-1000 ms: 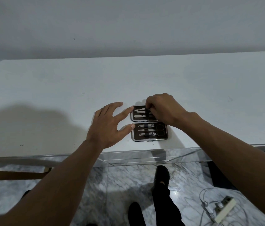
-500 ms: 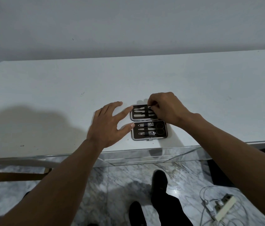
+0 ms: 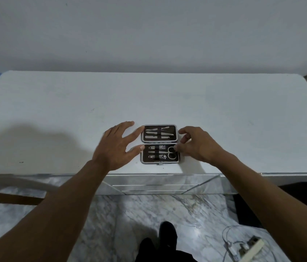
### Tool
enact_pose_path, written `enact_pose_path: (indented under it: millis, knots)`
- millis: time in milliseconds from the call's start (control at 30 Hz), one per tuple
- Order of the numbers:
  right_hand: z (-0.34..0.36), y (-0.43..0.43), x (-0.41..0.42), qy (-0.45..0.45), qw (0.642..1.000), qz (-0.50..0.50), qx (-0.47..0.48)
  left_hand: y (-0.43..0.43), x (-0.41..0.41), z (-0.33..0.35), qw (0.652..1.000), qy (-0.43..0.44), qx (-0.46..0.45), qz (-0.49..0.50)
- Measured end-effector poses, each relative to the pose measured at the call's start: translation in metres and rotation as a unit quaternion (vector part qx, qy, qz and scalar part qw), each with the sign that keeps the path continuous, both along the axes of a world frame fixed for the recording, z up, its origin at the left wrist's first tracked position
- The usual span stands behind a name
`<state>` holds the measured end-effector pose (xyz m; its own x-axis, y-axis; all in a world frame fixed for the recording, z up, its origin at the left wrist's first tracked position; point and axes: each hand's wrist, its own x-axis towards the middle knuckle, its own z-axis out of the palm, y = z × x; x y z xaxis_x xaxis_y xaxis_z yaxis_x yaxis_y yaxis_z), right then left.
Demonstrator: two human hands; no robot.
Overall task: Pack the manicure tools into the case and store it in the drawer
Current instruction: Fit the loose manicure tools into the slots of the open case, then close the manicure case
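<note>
Head view: the right hand (image 3: pixel 196 146) has left the far half of the case (image 3: pixel 159 144) and now sits at its right edge, fingers loosely curled and holding nothing. Packing looks finished, so closing comes next. The left hand (image 3: pixel 115 150), fingers spread wide, touches the left edge. One open case lies near the table's (image 3: pixel 224 110) front edge. It holds one pair of scissors (image 3: pixel 171 154), three tools beside them, and some thin ones I cannot count.

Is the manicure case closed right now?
No, the manicure case lies open flat on the white table, tools showing in both halves.
</note>
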<state>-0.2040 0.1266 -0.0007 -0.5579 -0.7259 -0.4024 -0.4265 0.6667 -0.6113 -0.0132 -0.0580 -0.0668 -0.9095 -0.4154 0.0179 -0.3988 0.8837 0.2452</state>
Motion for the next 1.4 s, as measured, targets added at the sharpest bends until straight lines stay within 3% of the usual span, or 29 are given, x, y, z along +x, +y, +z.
enact_pose_path:
  millis: [233, 400, 700, 967, 1400]
  knots:
    - [-0.003, -0.003, 0.007, -0.003, 1.0, -0.01, -0.022, 0.018, -0.009, 0.012, 0.992, 0.013, 0.091, 0.091]
    - [0.001, -0.003, 0.008, 0.01, 1.0, 0.009, 0.006, 0.026, -0.013, 0.034, 0.955, -0.006, 0.263, 0.134]
    - [0.004, -0.015, 0.016, 0.04, 0.999, -0.025, -0.002, 0.027, -0.028, 0.049, 0.92, 0.025, 0.331, 0.208]
    - [-0.001, -0.016, 0.019, 0.001, 0.997, -0.079, -0.024, 0.019, -0.027, 0.04, 0.852, 0.071, 0.445, 0.266]
    - [0.005, -0.012, 0.029, 0.003, 0.991, -0.108, -0.08, 0.025, -0.022, 0.031, 0.835, 0.141, 0.465, 0.259]
